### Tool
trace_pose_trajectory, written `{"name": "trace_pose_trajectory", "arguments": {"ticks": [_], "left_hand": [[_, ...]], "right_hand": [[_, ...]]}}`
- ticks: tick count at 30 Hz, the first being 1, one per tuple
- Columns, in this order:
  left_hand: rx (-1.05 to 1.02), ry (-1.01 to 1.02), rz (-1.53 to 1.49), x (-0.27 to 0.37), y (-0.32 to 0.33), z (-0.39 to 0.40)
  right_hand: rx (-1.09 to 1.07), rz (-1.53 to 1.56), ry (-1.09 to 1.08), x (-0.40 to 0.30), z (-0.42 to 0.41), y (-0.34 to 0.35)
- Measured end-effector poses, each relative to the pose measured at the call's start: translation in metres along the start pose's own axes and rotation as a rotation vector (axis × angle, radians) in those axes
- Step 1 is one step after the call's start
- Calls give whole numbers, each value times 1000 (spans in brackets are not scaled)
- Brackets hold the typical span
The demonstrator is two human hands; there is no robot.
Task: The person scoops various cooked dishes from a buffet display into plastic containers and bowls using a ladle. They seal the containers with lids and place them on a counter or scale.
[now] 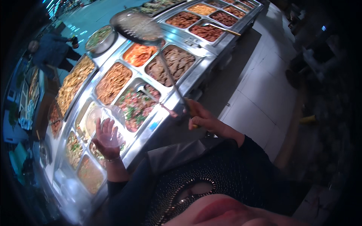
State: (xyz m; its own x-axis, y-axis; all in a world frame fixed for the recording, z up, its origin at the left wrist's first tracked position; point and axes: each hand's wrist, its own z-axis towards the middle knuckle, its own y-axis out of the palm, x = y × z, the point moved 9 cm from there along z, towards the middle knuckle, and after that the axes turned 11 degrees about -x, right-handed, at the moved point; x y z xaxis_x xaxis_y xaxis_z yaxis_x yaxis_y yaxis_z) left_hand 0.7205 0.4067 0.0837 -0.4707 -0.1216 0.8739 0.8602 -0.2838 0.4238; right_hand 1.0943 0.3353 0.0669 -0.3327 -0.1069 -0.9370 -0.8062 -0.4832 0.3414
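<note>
My right hand (208,118) grips the yellow handle end of a long-handled skimmer (135,24). Its broad, dark round head, apparently perforated, hangs over the far side of the food counter. My left hand (109,138) is palm up with fingers spread, under a clear plastic container (116,113) that glare partly washes out. Below that hand are steel food pans. Nearest on its right is a pan of chopped meat and greens (135,107), with a metal serving spoon (145,91) in it. Sliced brown meat (171,66) fills the pan beneath the skimmer's shaft.
Shredded food (114,82) and orange-red food (140,53) fill neighbouring pans. A round steel bowl (103,42) stands behind them. Another spoon (222,28) lies across a farther pan. A person (53,50) stands beyond the counter, holding a dark bottle. Pale floor tiles (254,104) run along the right.
</note>
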Motion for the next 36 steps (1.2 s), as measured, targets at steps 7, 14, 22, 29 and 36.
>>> {"name": "trace_pose_trajectory", "arguments": {"ticks": [7, 14, 22, 29, 36], "left_hand": [[-235, -206, -130, -169, 248, 132], [-425, -387, -236, -309, 438, 245], [-572, -429, -290, -476, 613, 414], [-705, -494, -269, -603, 818, 571], [-727, -478, -294, -712, 954, 684]], "right_hand": [[584, -172, 120, -48, -177, -223], [955, -118, 175, -70, -309, -370], [1151, -144, 155, -133, -349, -586], [1317, -111, 142, -168, -419, -769], [1438, -204, 138, -181, -472, -981]]}}
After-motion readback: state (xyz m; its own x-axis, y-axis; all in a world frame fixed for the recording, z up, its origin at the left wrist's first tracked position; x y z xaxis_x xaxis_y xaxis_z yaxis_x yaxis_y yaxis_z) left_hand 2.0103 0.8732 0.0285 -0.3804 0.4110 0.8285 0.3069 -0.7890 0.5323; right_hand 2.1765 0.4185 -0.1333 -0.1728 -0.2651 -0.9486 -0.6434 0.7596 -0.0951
